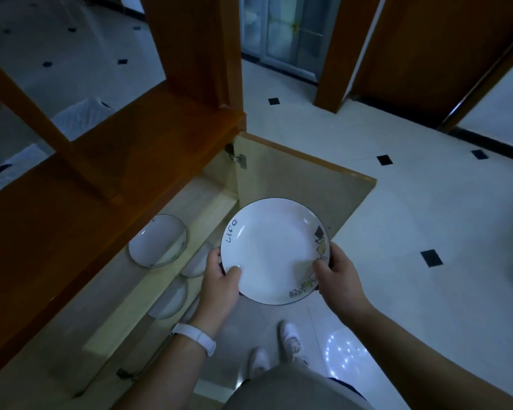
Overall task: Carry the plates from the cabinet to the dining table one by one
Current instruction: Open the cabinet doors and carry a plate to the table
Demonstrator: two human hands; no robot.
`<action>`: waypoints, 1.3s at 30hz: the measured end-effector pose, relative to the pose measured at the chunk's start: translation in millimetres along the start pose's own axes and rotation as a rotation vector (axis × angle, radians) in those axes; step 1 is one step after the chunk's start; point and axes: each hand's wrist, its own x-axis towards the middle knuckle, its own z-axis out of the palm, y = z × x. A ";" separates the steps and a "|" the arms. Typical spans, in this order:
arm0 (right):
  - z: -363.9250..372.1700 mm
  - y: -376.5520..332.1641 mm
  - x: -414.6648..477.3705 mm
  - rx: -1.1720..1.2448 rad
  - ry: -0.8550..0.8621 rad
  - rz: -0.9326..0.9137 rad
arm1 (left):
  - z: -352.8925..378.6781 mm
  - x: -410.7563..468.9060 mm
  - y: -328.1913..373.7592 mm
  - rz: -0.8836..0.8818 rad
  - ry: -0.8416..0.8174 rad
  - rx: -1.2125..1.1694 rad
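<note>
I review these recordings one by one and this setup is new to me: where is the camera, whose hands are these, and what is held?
There is no machine here. The one picture comes from a wide-angle camera worn on a person's head, looking forward and down. The left hand and the right hand grip a white plate with a dark rim by opposite edges, thumbs on top. It is held above the tiled floor, in front of the open cabinet door. More plates lie inside the cabinet. The left wrist wears a white band, and white shoes show below.
</note>
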 end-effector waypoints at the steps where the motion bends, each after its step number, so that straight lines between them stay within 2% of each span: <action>1: -2.6 3.1 -3.9 0.001 0.021 0.009 | 2.9 -1.1 -0.5 -0.006 -0.025 0.005; 11: -41.5 29.9 -31.1 0.075 0.159 0.056 | 44.8 -15.5 -0.6 -0.002 -0.166 0.091; 22: -125.9 66.7 -45.4 0.146 0.172 0.085 | 122.5 -68.5 -3.4 0.070 -0.139 0.183; 29: -232.0 101.2 -96.1 0.231 0.353 0.119 | 221.7 -121.9 -16.8 0.090 -0.328 0.275; 39: -368.1 140.6 -175.9 0.367 0.715 0.162 | 379.4 -204.4 -28.6 0.175 -0.658 0.293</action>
